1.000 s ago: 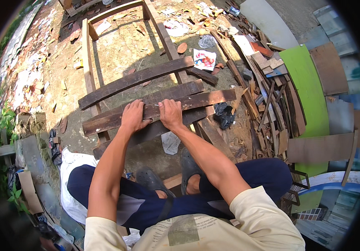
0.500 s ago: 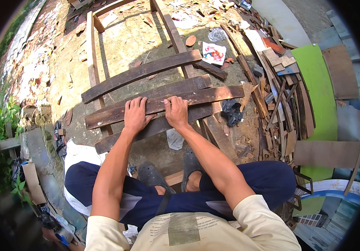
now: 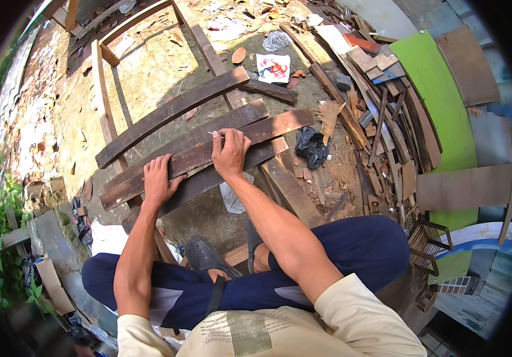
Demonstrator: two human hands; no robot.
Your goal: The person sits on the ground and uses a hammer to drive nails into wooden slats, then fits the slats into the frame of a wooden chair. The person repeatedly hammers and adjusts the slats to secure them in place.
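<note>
A worn dark wooden plank [image 3: 278, 124] lies slantwise in front of me, overlapping another dark plank [image 3: 245, 116] behind it. My left hand [image 3: 159, 179] grips its left part, fingers over the top and thumb at the near edge. On the middle of the same plank rests my right hand [image 3: 231, 153], closed in a pinch; a tiny pale tip shows by the thumb, too small to name. Nearer to me is a lower dark plank [image 3: 202, 185], partly under my wrists. A separate plank [image 3: 172, 116] lies farther off across a wooden frame [image 3: 105, 113].
Scrap wood [image 3: 387, 119] is heaped at the right beside a green board [image 3: 431, 101]. A black plastic bag [image 3: 311, 147] and a printed white bag [image 3: 273, 68] lie near the planks' right ends. Green plants [image 3: 0, 208] grow at the left. My clogs [image 3: 208, 253] stand close below the planks.
The view has turned, so the planks appear lower left and more slanted. My right hand's fingers have gone from lying over the plank to a raised pinch. My left hand stays on it.
</note>
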